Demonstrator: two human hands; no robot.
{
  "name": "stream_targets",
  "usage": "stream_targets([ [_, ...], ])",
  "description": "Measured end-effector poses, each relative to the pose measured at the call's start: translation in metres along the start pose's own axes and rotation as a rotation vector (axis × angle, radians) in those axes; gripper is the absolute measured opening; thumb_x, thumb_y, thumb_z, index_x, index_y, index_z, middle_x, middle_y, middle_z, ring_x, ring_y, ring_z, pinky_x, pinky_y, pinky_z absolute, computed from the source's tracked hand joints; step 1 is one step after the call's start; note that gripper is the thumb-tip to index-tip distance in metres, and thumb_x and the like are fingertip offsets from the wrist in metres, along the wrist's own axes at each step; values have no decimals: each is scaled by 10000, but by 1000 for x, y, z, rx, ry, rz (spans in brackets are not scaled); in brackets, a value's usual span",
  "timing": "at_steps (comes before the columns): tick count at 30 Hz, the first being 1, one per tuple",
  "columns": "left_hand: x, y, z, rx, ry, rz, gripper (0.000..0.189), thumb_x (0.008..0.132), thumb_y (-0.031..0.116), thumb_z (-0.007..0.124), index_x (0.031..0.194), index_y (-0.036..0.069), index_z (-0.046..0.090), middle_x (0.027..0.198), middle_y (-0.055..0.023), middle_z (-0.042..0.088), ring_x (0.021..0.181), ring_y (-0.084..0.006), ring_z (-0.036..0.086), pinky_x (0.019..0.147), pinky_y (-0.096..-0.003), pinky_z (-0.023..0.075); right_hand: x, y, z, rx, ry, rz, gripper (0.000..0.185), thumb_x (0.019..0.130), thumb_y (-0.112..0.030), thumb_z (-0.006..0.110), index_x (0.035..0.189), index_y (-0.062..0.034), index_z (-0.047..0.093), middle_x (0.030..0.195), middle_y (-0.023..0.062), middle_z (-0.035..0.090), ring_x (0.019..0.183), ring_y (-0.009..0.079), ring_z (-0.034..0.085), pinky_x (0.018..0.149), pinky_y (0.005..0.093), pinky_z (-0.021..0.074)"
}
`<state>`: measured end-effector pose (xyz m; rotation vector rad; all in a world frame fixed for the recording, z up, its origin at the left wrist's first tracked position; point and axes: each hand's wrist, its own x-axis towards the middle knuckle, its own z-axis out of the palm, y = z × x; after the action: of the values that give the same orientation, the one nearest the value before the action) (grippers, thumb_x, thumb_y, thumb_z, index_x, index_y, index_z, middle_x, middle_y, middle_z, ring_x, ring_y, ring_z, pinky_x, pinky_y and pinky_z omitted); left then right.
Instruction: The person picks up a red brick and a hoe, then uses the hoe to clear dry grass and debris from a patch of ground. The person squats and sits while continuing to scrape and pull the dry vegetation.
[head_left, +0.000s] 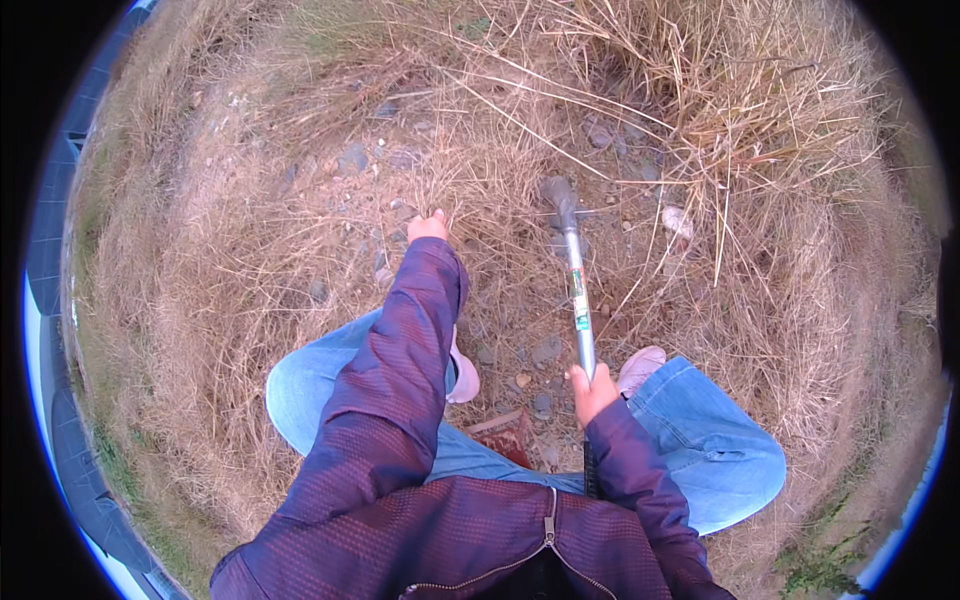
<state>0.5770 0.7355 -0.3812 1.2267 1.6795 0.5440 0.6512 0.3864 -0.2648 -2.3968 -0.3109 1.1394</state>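
My left hand (427, 226) reaches forward and closes around a tuft of dry grass (442, 191). In my right hand (594, 390) is the metal shaft of a long-handled tool (573, 255), perhaps a small hoe or pick. Its dark metal head (559, 193) rests on or just above the stony soil, to the right of the tuft, and its black grip end runs back toward my jacket. A label with writing wraps the shaft. The exact shape of the head is unclear among the grass.
A pale stone (677, 223) lies right of the tool head. Tall dry grass (720, 112) leans in from the upper right. Between my pink shoes are small stones and a reddish brick-like block (504, 436). Dark panels (56, 187) line the far left edge.
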Motion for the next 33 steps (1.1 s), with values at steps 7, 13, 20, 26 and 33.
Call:
stream_targets([
  [7, -2, -26, 15, 119, 15, -81, 413, 820, 250, 684, 1075, -66, 607, 998, -238, 657, 960, -336, 627, 855, -387, 458, 16, 1, -6, 484, 32, 101, 348, 941, -342, 516, 920, -1, 447, 567, 103, 524, 358, 186, 511, 340, 341, 409],
  [13, 25, -27, 0, -278, 137, -244, 489, 842, 273, 669, 1149, -87, 541, 1043, -229, 639, 920, -332, 630, 820, -381, 469, 56, -5, 26, -122, 52, 88, 478, 911, -460, 493, 1025, 4, 483, 914, 279, 634, 822, 443, 634, 725, 500, 499],
  [20, -4, 6, -33, -279, 298, -309, 495, 854, 305, 616, 1136, -97, 550, 1081, -232, 627, 1011, -316, 601, 876, -370, 440, 18, 14, 8, -182, 59, -28, 474, 878, -462, 541, 1012, -8, 514, 881, 303, 625, 871, 462, 614, 786, 503, 489],
  [26, -6, 3, -32, -39, 310, -325, 519, 862, 325, 595, 1169, -91, 556, 1146, -279, 597, 1105, -397, 560, 936, -401, 421, 47, -18, 10, 16, 385, -44, 432, 928, -440, 474, 1031, -20, 466, 833, 290, 629, 789, 472, 615, 674, 523, 482],
  [33, -14, 9, -28, -341, 273, -199, 486, 870, 280, 608, 1165, -98, 530, 1125, -271, 605, 1046, -383, 583, 910, -395, 430, 52, 7, 48, 116, -78, 175, 408, 918, -410, 506, 1010, -17, 447, 699, 189, 587, 471, 294, 579, 466, 407, 480],
])
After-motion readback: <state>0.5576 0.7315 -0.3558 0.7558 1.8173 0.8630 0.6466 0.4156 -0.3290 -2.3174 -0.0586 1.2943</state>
